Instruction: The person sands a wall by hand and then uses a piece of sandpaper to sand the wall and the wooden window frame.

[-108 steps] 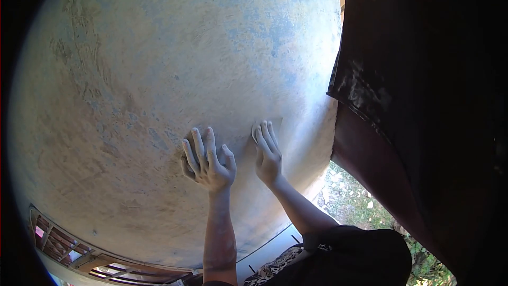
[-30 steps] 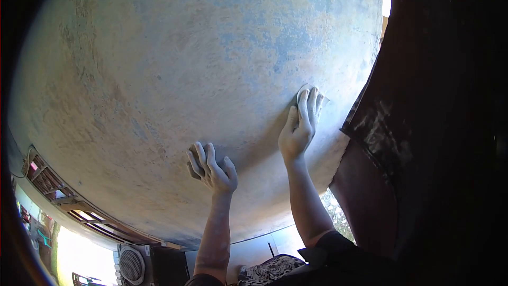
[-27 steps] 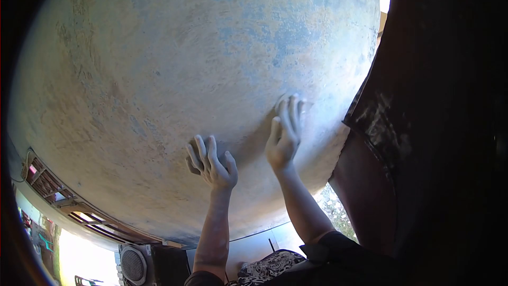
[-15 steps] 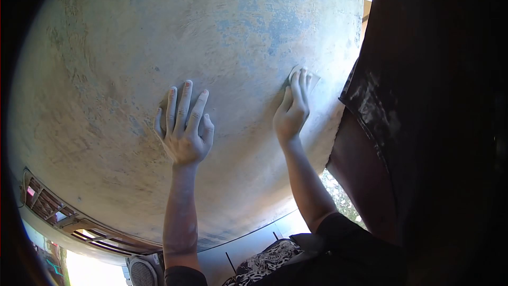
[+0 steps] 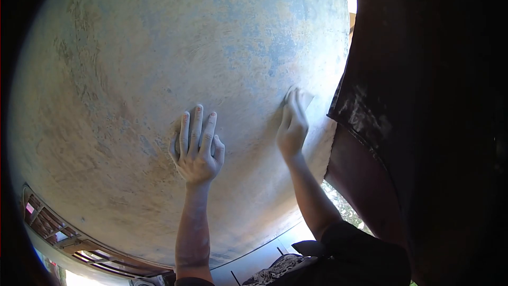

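While the left hand (image 5: 198,153), one of two, lay with fingers spread on one large, mottled panel (image 5: 159,47) filling mid-frame, the right hand (image 5: 294,124), right of centre, held one pale sheet (image 5: 308,98) against that surface; one slatted grille (image 5: 64,236) sat at lower left.

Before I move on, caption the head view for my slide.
Dusty left hand on a worn, patchy panel, right hand holding a thin pale sheet against it.
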Demonstrator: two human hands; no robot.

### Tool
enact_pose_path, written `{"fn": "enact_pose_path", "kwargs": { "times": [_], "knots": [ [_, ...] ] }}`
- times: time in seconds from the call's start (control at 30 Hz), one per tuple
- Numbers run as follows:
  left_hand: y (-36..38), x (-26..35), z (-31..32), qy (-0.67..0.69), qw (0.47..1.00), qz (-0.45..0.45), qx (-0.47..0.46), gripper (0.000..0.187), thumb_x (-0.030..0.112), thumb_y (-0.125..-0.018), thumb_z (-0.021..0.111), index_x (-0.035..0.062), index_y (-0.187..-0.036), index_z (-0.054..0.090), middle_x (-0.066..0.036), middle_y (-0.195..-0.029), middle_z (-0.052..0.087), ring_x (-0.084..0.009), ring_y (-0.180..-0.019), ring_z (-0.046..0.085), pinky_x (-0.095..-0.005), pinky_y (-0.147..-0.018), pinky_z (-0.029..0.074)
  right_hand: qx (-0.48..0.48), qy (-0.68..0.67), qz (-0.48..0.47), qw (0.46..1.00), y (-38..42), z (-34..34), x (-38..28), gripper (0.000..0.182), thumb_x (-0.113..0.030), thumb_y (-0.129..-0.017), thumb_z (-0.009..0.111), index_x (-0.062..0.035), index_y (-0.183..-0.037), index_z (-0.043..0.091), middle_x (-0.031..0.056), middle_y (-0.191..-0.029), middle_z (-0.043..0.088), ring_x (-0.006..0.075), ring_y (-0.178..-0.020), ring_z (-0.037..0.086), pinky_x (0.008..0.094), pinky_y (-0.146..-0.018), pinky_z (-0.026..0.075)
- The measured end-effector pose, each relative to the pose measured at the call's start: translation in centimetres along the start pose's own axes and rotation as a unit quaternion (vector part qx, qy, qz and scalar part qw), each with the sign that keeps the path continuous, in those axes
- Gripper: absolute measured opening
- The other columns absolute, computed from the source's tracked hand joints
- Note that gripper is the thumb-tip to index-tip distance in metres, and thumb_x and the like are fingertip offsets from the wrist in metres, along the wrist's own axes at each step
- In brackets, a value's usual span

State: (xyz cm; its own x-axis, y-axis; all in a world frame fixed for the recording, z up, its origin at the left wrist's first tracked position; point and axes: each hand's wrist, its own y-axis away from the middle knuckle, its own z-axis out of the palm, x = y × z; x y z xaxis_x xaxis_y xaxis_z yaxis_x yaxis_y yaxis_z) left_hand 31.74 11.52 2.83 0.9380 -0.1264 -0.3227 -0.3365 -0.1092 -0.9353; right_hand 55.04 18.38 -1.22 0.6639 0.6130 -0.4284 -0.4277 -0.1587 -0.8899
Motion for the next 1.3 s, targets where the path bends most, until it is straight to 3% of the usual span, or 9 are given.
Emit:
{"fn": "enact_pose_path", "kwargs": {
  "times": [0.17, 0.4, 0.53, 0.63, 0.8, 0.97, 1.07, 1.2, 1.3],
  "knots": [
    [0.8, 0.0, 0.1, 0.015, 1.000, -0.003, -0.003, 0.046, 0.027, -0.096, 0.059, 0.0211, -0.141, 0.069, -0.004, -0.157, 0.059, -0.0271, -0.149, 0.048, -0.0431, -0.119, 0.032, -0.154, -0.015, -0.055, 0.986, 9.9, -2.2, 0.1, 0.039, -0.006, -0.106, 0.057, 0.0026, -0.144, 0.059, 0.0270, -0.153, 0.052, 0.0413, -0.147, 0.046, 0.0481, -0.123, 0.040],
    [1.4, 0.0, 0.7, 0.017, 1.000, -0.005, 0.006, 0.050, 0.025, -0.092, 0.063, 0.0217, -0.141, 0.069, -0.003, -0.157, 0.058, -0.0258, -0.149, 0.048, -0.0423, -0.119, 0.033, -0.009, -0.033, 0.056, 0.998, -2.9, -0.4, 2.0, 0.039, -0.014, -0.111, 0.050, -0.0006, -0.146, 0.060, 0.0230, -0.158, 0.049, 0.0414, -0.153, 0.036, 0.0470, -0.128, 0.030],
    [1.8, 0.5, 1.2, 0.027, 0.999, -0.020, 0.017, 0.051, 0.023, -0.091, 0.064, 0.0216, -0.141, 0.069, -0.003, -0.157, 0.058, -0.0257, -0.149, 0.048, -0.0427, -0.119, 0.033, -0.061, -0.095, -0.057, 0.992, -3.9, 2.6, -1.2, 0.039, -0.013, -0.110, 0.050, 0.0027, -0.145, 0.058, 0.0205, -0.162, 0.043, 0.0394, -0.156, 0.032, 0.0525, -0.129, 0.027],
    [1.9, 0.4, 1.0, 0.050, 0.998, -0.018, 0.022, 0.049, 0.022, -0.091, 0.064, 0.0207, -0.139, 0.070, -0.004, -0.157, 0.059, -0.0268, -0.149, 0.048, -0.0438, -0.119, 0.033, -0.223, -0.093, -0.217, 0.946, 1.8, 1.5, -3.5, 0.051, -0.009, -0.100, 0.064, -0.0265, -0.148, 0.061, -0.0020, -0.169, 0.039, 0.0310, -0.157, 0.033, 0.0517, -0.130, 0.029],
    [1.8, -0.6, 0.1, 0.100, 0.995, 0.018, -0.002, 0.048, 0.020, -0.089, 0.065, 0.0189, -0.136, 0.070, -0.005, -0.156, 0.059, -0.0292, -0.149, 0.048, -0.0457, -0.117, 0.033, -0.282, 0.027, -0.323, 0.903, 0.1, 0.4, 3.1, 0.056, -0.007, -0.099, 0.065, -0.0367, -0.147, 0.060, -0.0076, -0.167, 0.043, 0.0202, -0.156, 0.037, 0.0491, -0.132, 0.027],
    [-0.2, -0.8, 0.4, 0.097, 0.995, 0.033, -0.011, 0.049, 0.020, -0.088, 0.065, 0.0189, -0.137, 0.069, -0.004, -0.157, 0.058, -0.0270, -0.148, 0.049, -0.0456, -0.118, 0.033, -0.037, -0.094, -0.106, 0.989, -10.6, 1.8, 4.0, 0.038, -0.020, -0.110, 0.054, -0.0155, -0.146, 0.065, 0.0239, -0.166, 0.038, 0.0479, -0.158, 0.024, 0.0581, -0.129, 0.018],
    [-3.2, 0.0, 0.6, 0.086, 0.996, 0.038, 0.006, 0.058, 0.020, -0.086, 0.071, 0.0190, -0.143, 0.062, -0.003, -0.159, 0.056, -0.0264, -0.150, 0.048, -0.0440, -0.118, 0.033, 0.017, -0.063, -0.092, 0.994, -13.4, 3.7, 1.4, 0.045, -0.023, -0.109, 0.056, -0.0227, -0.155, 0.056, 0.0170, -0.170, 0.035, 0.0446, -0.159, 0.021, 0.0570, -0.130, 0.016],
    [-7.7, 0.1, 1.4, 0.175, 0.979, 0.110, 0.006, 0.073, 0.020, -0.084, 0.077, 0.0187, -0.152, 0.052, -0.003, -0.161, 0.054, -0.0270, -0.152, 0.045, -0.0431, -0.120, 0.034, -0.091, 0.022, -0.254, 0.963, -9.3, 3.3, -1.6, 0.058, -0.027, -0.104, 0.064, -0.0259, -0.159, 0.049, 0.0093, -0.172, 0.032, 0.0392, -0.161, 0.019, 0.0582, -0.130, 0.019],
    [-10.4, 0.7, 2.7, 0.179, 0.964, 0.195, -0.028, 0.075, 0.026, -0.088, 0.077, 0.0172, -0.156, 0.048, -0.002, -0.164, 0.048, -0.0234, -0.155, 0.039, -0.0439, -0.124, 0.033, -0.233, -0.065, -0.281, 0.929, -7.6, 1.5, -0.4, 0.074, -0.031, -0.095, 0.077, -0.0101, -0.159, 0.046, 0.0134, -0.171, 0.033, 0.0413, -0.160, 0.023, 0.0579, -0.128, 0.026]
  ]
}}
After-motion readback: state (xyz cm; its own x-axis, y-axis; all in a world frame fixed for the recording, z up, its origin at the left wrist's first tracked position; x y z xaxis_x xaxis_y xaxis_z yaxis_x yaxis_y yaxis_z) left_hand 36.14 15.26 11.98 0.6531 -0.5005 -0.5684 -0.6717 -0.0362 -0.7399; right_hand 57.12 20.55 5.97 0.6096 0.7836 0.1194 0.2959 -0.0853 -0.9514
